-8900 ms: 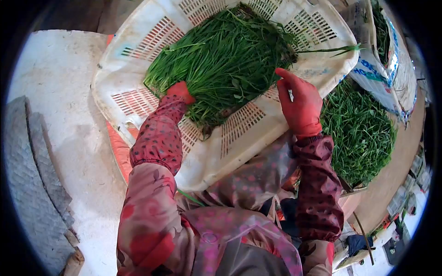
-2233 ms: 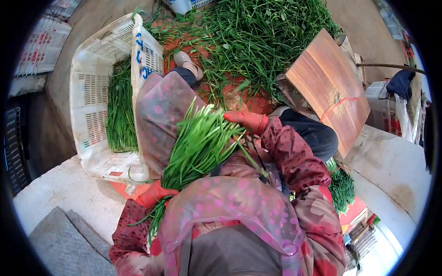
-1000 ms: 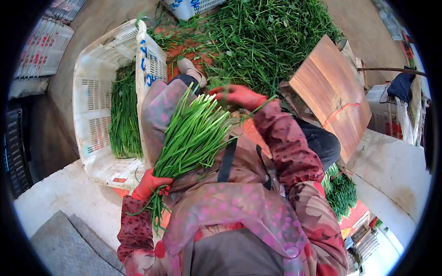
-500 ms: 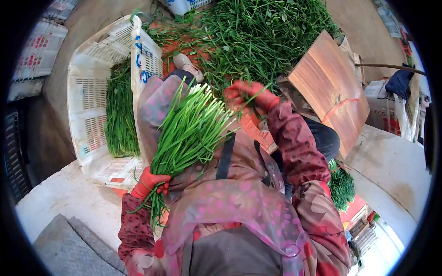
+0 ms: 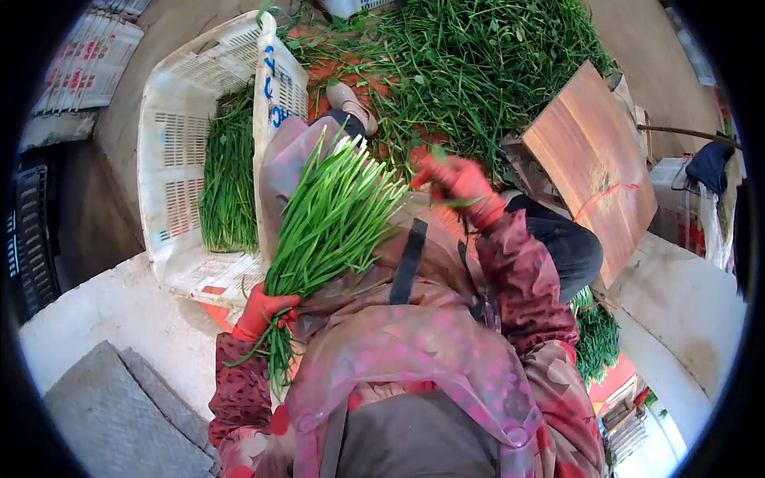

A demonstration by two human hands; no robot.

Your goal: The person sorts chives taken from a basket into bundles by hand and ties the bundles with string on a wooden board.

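Note:
A thick bunch of green chives (image 5: 331, 223) lies slanted across my lap, its pale cut ends pointing up and away. My left hand (image 5: 267, 312), in a red glove, is closed around the leafy lower end of that bunch, and leaf tips hang below the fist. To the right of the pale ends, my right hand (image 5: 462, 187), also red-gloved, is raised and smeared by motion. Blurred green bits show at its fingers; whether it grips them I cannot tell.
At left stands a white plastic crate (image 5: 179, 263) with chives (image 5: 227, 183) inside. A large heap of loose greens (image 5: 486, 64) covers the floor ahead. A wooden board (image 5: 594, 159) leans at right, and another bundle of greens (image 5: 596, 338) lies below it. Grey matting (image 5: 119, 414) is at lower left.
My right hand has moved slightly down and right, nearer my knee, and its fingers are more blurred. My left hand keeps its hold on the chives. The whole view has shifted a little.

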